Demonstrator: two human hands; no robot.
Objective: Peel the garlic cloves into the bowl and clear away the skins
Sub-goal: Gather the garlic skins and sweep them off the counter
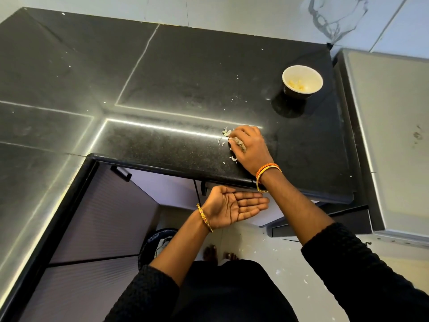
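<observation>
Right hand (pixel 249 147) lies palm-down on the black counter (pixel 185 89) near its front edge, fingers bent over a small heap of garlic skins (pixel 226 135); pale flakes show at the fingertips and beside the thumb. Whether the fingers actually pinch any skins: cannot tell. Left hand (pixel 229 206) is held palm-up, flat and empty, just below the counter edge, under the right wrist. Bowl (pixel 302 81) stands upright further back and to the right on the counter, well apart from the skins, with peeled cloves (pixel 296 84) in its bottom. Stray white flecks lie on the counter and on the floor (pixel 290 275) below.
</observation>
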